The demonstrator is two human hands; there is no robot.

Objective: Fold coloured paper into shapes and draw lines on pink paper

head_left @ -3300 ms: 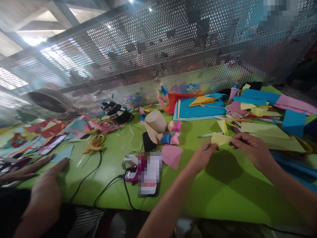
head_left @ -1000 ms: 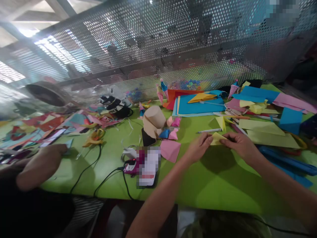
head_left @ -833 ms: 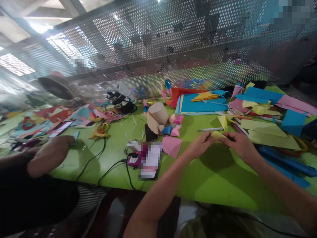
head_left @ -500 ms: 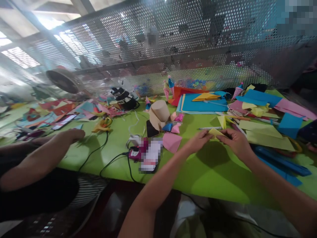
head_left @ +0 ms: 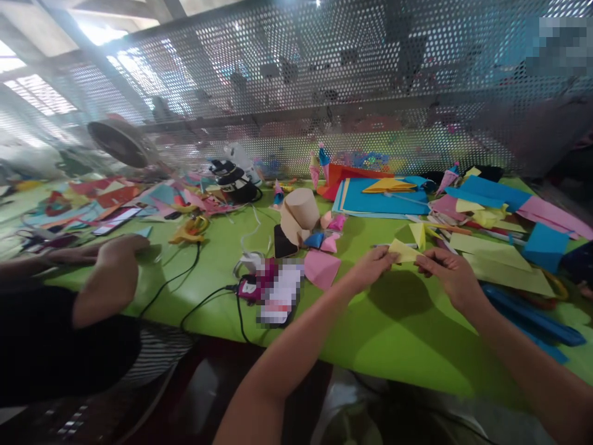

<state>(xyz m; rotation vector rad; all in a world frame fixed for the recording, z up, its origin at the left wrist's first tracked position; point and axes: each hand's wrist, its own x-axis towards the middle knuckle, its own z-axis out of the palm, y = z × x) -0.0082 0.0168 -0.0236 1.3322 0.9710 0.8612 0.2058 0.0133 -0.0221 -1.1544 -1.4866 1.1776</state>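
Observation:
A small folded yellow paper (head_left: 404,252) is held between my two hands, above the green table (head_left: 370,334). My left hand (head_left: 377,264) pinches its left end, and my right hand (head_left: 443,272) pinches its right corner. Just behind it stands another folded yellow piece (head_left: 417,235). Pale yellow-green sheets (head_left: 500,259) lie to the right of my right hand. A pink folded paper (head_left: 321,268) rests left of my left hand.
A phone (head_left: 280,293), a purple power bank (head_left: 252,287) with cables and a tan paper roll (head_left: 300,213) lie to the left. Blue sheets (head_left: 384,201) are at the back, a blue stapler-like tool (head_left: 532,315) at right. Another person's arm (head_left: 109,272) reaches in at far left.
The yellow paper shows more of its face between my hands, and my right hand has shifted slightly right. At far left the other person's arm has drawn back a little. The view has shifted slightly.

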